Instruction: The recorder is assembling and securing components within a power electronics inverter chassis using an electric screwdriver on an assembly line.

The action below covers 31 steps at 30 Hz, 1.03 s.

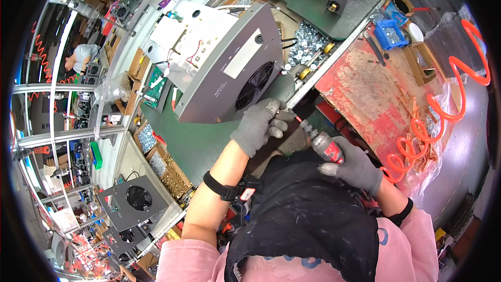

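Observation:
My right hand (357, 166), in a grey glove, is wrapped round an air screwdriver (324, 143) with a metal body and a red band. Its thin bit points up and left, toward my left hand (259, 124). That hand, gloved as well, has its fingers curled and pinched together at the bit's tip; whatever they hold is too small to make out. Just beyond my left hand stands a tilted grey metal housing (229, 73) with a round fan (254, 86) in its panel. Wires and bright inner parts show behind that panel.
A green mat (201, 143) lies under the housing. Loose screws (308, 47) fill a tray behind it. On the right are a worn red board (360, 94), a blue bin (390, 35) and a coiled orange air hose (417, 130). Another fan panel (136, 202) stands at left.

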Motion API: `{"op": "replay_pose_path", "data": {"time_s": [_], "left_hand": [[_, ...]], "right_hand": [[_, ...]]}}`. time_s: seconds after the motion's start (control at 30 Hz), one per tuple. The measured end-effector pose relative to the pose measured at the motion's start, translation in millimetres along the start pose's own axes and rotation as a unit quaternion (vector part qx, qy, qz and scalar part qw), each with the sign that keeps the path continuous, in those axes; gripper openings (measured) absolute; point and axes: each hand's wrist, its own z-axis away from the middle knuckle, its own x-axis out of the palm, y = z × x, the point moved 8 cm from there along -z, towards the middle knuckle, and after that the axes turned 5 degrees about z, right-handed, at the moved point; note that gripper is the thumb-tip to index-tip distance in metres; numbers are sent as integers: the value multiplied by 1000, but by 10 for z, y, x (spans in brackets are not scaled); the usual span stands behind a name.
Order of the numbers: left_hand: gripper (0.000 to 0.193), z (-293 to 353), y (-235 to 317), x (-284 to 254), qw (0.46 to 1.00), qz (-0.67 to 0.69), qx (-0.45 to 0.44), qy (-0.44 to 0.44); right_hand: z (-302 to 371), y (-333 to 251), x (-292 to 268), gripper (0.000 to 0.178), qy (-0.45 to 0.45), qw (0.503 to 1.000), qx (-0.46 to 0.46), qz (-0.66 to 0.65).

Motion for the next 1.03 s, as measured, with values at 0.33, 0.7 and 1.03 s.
{"op": "replay_pose_path", "data": {"time_s": [0.33,0.7,1.03], "left_hand": [[42,-111,22,43,1000,-27,-3,6],[34,-118,95,185,988,78,80,-105],[35,-151,28,-178,991,109,28,-75]], "right_hand": [[-120,-25,-153,77,-24,999,-28,28],[-273,-129,-185,48,-87,982,-63,-158],[-859,-374,-674,62,13,995,-62,-79]]}}
